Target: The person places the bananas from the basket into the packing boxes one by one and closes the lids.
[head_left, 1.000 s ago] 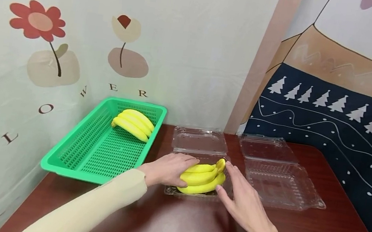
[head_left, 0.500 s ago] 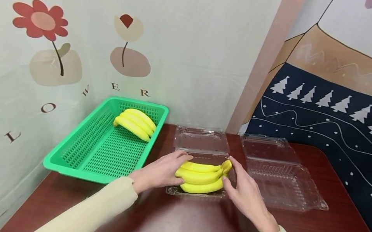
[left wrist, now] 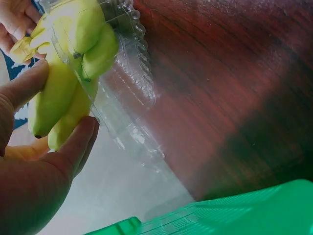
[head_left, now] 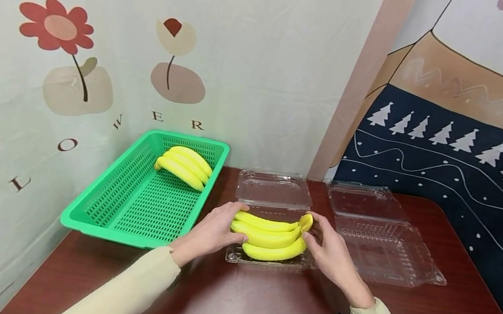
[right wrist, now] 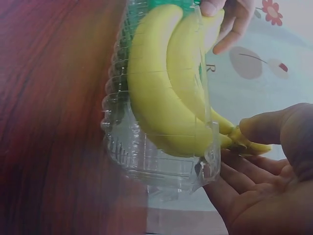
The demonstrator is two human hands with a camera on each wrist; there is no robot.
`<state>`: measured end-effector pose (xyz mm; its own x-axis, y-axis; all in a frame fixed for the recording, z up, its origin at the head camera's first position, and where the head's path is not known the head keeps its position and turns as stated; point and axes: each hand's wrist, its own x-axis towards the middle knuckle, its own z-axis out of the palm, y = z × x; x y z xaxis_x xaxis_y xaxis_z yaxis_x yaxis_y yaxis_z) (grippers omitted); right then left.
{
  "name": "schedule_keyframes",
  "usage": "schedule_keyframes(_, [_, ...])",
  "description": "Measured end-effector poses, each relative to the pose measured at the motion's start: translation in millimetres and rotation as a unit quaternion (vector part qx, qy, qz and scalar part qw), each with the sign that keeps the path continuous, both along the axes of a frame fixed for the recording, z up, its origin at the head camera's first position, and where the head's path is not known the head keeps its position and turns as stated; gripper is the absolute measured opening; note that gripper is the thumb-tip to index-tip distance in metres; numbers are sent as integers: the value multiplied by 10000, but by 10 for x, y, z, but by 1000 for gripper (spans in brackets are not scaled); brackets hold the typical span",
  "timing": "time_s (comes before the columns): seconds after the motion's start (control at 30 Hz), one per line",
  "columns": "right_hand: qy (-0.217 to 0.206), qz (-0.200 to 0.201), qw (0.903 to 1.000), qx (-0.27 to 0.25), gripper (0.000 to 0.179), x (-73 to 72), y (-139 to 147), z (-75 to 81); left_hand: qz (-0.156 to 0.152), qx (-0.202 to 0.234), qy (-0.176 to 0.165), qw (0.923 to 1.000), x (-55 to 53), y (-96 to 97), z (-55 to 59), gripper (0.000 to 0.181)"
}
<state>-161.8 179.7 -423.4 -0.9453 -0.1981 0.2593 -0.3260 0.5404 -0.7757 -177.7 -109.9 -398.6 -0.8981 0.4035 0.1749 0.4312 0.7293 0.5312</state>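
A bunch of yellow bananas (head_left: 269,236) lies in the base of a clear plastic clamshell box (head_left: 233,256), its stem pointing right. My left hand (head_left: 212,230) holds the tip ends, thumb on one side and fingers on the other. In the left wrist view, two banana tips stick up between that thumb (left wrist: 29,81) and the fingers (left wrist: 78,142), above the box's rim. At the other end, my right hand (head_left: 333,255) pinches the stem. The right wrist view shows the right thumb (right wrist: 264,128) over the stem, fingers beneath, and the lower bananas behind the box's ribbed clear wall.
On the left stands a green basket (head_left: 103,234) with another banana bunch (head_left: 183,166) in its far right corner. A second clear clamshell box (head_left: 382,248) lies open to the right. The first box's lid (head_left: 274,189) lies folded back toward the wall.
My left hand has slid left to the tips of the bunch, uncovering more of the bananas. My right thumb and fingers have closed in on the stem.
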Motion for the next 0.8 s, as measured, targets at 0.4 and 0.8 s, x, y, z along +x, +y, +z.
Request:
schedule_keyframes(0.4, [-327,-306,9987,243,49,-103,-9,79,610,379,-407,9966,-54,-8,-8,57])
schedule_keyframes(0.8, [-352,-620,9939,845,50,-145,14,138,726,14,-55,9973,-97,48,-30,51])
